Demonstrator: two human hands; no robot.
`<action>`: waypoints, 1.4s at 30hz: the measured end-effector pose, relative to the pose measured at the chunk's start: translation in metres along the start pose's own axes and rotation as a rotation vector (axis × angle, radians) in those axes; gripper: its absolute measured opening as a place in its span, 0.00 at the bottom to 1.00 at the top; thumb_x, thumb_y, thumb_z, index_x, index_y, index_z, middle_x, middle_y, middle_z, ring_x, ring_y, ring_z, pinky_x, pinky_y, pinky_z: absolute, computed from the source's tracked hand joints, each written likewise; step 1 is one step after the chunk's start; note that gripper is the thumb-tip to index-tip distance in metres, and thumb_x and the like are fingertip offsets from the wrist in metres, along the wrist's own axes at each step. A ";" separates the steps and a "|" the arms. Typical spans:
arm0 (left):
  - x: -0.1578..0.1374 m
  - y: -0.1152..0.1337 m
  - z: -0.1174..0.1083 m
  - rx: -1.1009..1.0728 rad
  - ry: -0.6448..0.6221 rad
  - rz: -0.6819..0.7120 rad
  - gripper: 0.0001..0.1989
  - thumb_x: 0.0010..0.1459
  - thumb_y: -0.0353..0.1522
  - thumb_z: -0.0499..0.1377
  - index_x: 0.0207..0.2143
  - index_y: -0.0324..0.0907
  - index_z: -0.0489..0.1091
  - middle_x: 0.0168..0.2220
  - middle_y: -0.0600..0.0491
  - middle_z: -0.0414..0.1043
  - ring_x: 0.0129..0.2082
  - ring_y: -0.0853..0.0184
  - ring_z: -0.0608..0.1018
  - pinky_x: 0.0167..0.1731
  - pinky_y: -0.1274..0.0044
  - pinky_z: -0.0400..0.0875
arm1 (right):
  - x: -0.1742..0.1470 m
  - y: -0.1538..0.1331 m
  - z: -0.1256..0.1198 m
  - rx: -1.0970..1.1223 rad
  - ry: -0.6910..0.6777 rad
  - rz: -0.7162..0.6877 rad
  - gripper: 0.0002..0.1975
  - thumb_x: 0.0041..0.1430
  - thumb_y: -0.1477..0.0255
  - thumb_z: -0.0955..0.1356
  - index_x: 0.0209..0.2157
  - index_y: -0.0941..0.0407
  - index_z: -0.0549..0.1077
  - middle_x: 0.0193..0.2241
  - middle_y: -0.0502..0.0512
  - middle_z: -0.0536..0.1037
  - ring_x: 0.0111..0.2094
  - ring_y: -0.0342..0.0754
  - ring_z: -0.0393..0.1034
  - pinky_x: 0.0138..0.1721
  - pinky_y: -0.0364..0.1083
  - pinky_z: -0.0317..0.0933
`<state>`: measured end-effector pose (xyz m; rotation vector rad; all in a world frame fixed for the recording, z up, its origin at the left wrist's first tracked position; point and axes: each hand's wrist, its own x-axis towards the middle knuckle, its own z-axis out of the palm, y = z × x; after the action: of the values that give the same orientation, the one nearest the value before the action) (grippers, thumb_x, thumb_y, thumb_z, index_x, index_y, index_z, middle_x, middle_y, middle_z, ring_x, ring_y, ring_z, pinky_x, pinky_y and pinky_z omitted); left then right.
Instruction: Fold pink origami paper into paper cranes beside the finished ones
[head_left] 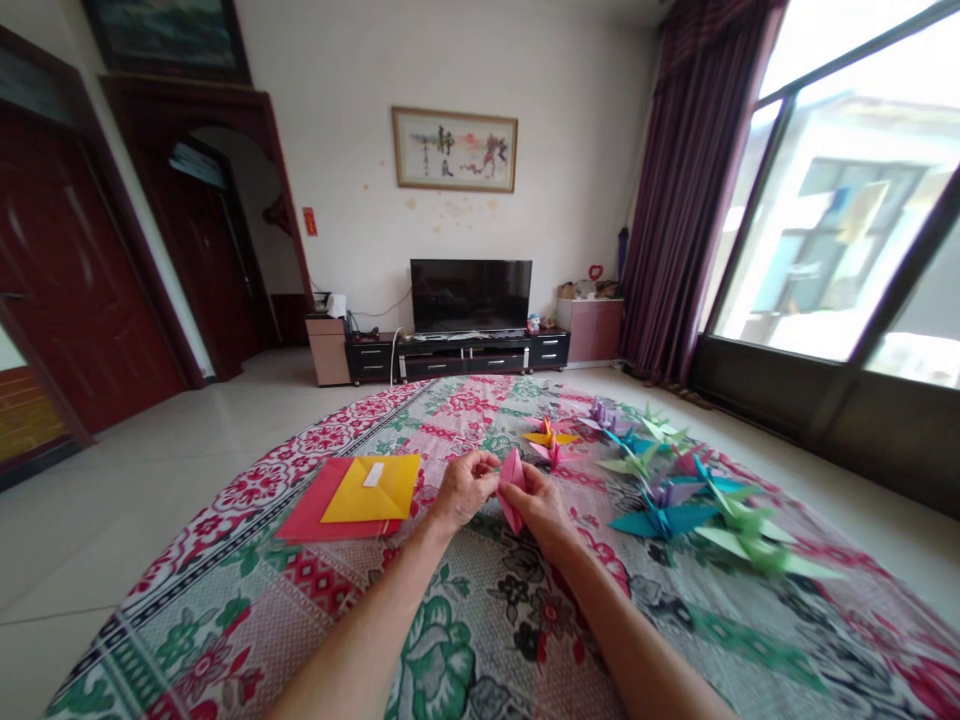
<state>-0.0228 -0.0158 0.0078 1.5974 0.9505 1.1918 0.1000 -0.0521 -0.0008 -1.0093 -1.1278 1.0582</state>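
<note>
A pink paper [512,468], folded into a long, narrow diamond, stands upright between my hands above the patterned cloth. My right hand [543,503] grips its right side, thumb across the near face. At its left edge, my left hand [465,488] is closed with fingertips pinched against the paper; part of that grip is hidden. To the left lie a yellow packet of paper [397,497] with a small white label and, under it, a red packet [315,508]. Finished paper cranes sit beyond and to the right, among them an orange crane [550,437] and a blue crane [663,520].
The floral cloth [442,650] covers a rounded table. Green cranes [757,545] and purple cranes [606,415] stand with several others along its right side. Farther off are a television [471,296] on a low cabinet, a dark curtain [679,200] and a tiled floor [187,450].
</note>
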 end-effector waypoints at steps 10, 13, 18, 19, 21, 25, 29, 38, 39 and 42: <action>-0.003 0.011 -0.010 0.015 -0.070 -0.048 0.11 0.46 0.36 0.57 0.26 0.36 0.69 0.15 0.59 0.61 0.15 0.76 0.63 0.17 0.83 0.57 | 0.001 0.003 -0.003 -0.027 -0.178 -0.025 0.18 0.43 0.69 0.69 0.39 0.58 0.69 0.26 0.47 0.72 0.23 0.39 0.61 0.25 0.39 0.56; -0.001 0.007 -0.011 0.025 -0.045 -0.032 0.12 0.45 0.38 0.59 0.27 0.37 0.70 0.17 0.59 0.62 0.16 0.77 0.63 0.17 0.83 0.57 | 0.000 0.002 -0.002 -0.083 -0.183 -0.046 0.17 0.42 0.70 0.70 0.37 0.59 0.69 0.25 0.46 0.72 0.23 0.39 0.61 0.25 0.39 0.56; 0.000 0.007 -0.013 -0.046 -0.075 -0.091 0.17 0.44 0.38 0.60 0.36 0.37 0.70 0.18 0.59 0.63 0.15 0.77 0.62 0.15 0.84 0.55 | -0.002 0.003 0.000 -0.045 -0.201 -0.054 0.27 0.42 0.71 0.70 0.47 0.56 0.65 0.25 0.46 0.72 0.23 0.39 0.62 0.23 0.39 0.56; -0.001 0.008 -0.013 -0.058 -0.090 -0.106 0.17 0.44 0.38 0.60 0.35 0.37 0.71 0.18 0.59 0.63 0.15 0.77 0.61 0.15 0.84 0.55 | -0.002 0.003 0.000 -0.030 -0.198 -0.047 0.30 0.42 0.71 0.70 0.50 0.56 0.63 0.24 0.45 0.72 0.21 0.39 0.61 0.22 0.38 0.55; -0.001 0.011 -0.014 -0.073 -0.123 -0.129 0.15 0.43 0.37 0.60 0.33 0.36 0.72 0.18 0.58 0.64 0.14 0.78 0.61 0.14 0.83 0.55 | -0.002 0.004 0.000 -0.012 -0.205 -0.021 0.34 0.41 0.70 0.70 0.53 0.56 0.59 0.22 0.43 0.70 0.19 0.37 0.59 0.19 0.37 0.51; -0.002 0.012 -0.017 -0.082 -0.144 -0.159 0.12 0.42 0.37 0.61 0.26 0.35 0.71 0.15 0.59 0.61 0.13 0.78 0.60 0.15 0.83 0.54 | -0.002 0.005 0.000 0.014 -0.245 0.014 0.35 0.40 0.71 0.71 0.52 0.57 0.59 0.22 0.43 0.69 0.19 0.37 0.59 0.20 0.37 0.51; -0.002 0.010 -0.017 -0.062 -0.072 -0.134 0.13 0.44 0.39 0.59 0.22 0.36 0.69 0.13 0.60 0.58 0.13 0.77 0.60 0.15 0.82 0.53 | -0.003 0.006 0.001 0.030 -0.274 0.020 0.32 0.41 0.71 0.71 0.51 0.55 0.61 0.24 0.45 0.72 0.22 0.38 0.62 0.23 0.38 0.55; -0.003 0.015 -0.016 -0.034 -0.118 -0.018 0.14 0.45 0.39 0.59 0.27 0.36 0.73 0.17 0.58 0.62 0.18 0.76 0.62 0.21 0.82 0.57 | -0.002 0.001 0.007 0.007 -0.104 0.023 0.27 0.37 0.69 0.72 0.43 0.57 0.68 0.25 0.46 0.73 0.23 0.39 0.63 0.25 0.40 0.57; -0.004 0.017 -0.016 -0.028 -0.129 -0.014 0.14 0.46 0.39 0.59 0.28 0.36 0.73 0.18 0.58 0.63 0.19 0.75 0.62 0.21 0.82 0.57 | -0.002 0.001 0.007 0.000 -0.076 0.022 0.27 0.37 0.68 0.72 0.43 0.57 0.68 0.25 0.46 0.73 0.22 0.40 0.63 0.25 0.40 0.57; -0.007 0.024 -0.015 0.005 -0.173 0.037 0.14 0.46 0.39 0.59 0.28 0.37 0.74 0.19 0.56 0.66 0.21 0.74 0.65 0.24 0.81 0.59 | -0.002 -0.002 0.006 0.028 -0.005 0.033 0.27 0.35 0.68 0.73 0.41 0.58 0.68 0.26 0.47 0.74 0.24 0.41 0.65 0.27 0.41 0.59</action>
<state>-0.0369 -0.0262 0.0306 1.6985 0.8160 1.0577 0.0939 -0.0542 0.0012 -1.0059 -1.1010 1.1008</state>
